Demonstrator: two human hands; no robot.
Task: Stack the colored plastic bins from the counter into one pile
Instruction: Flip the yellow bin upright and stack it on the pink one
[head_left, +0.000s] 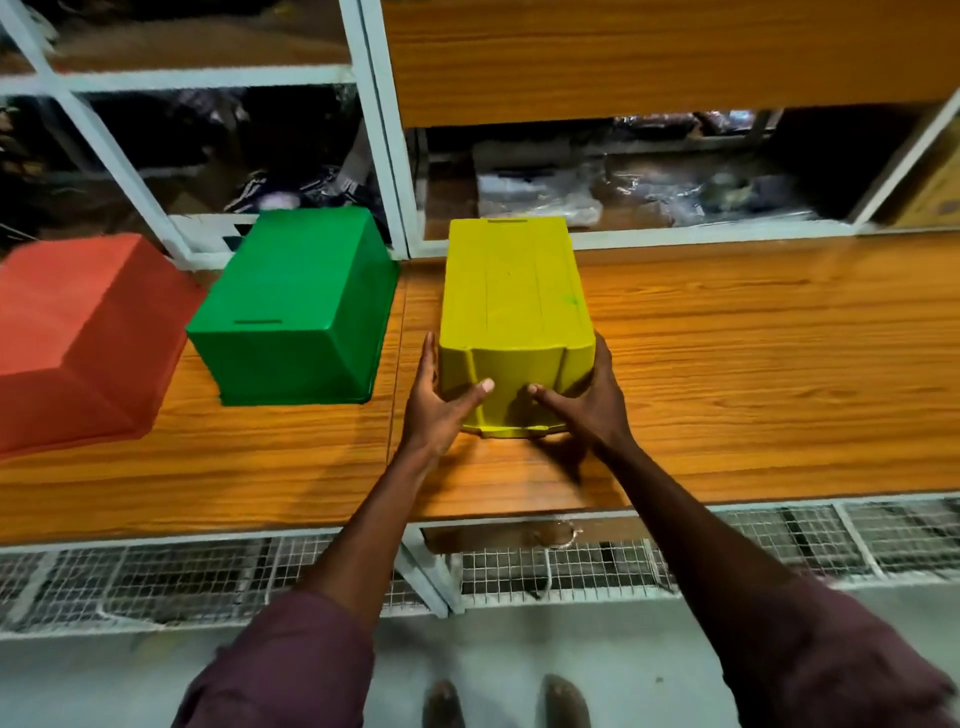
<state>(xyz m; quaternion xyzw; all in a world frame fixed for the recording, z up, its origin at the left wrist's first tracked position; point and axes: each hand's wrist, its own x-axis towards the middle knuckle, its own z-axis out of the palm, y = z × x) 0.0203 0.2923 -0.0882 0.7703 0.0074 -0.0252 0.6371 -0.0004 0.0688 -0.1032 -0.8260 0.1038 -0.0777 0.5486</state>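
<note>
Nothing is stacked yet: the red bin, green bin and yellow bin sit upside down, apart on the desk. Left hand and right hand clasp the yellow one's sides, thumbs across its near end.

Three upturned bins sit on the counter. The middle bin is the landmark: the largest bin lies left of it, and the smallest bin right, between two hands.
</note>
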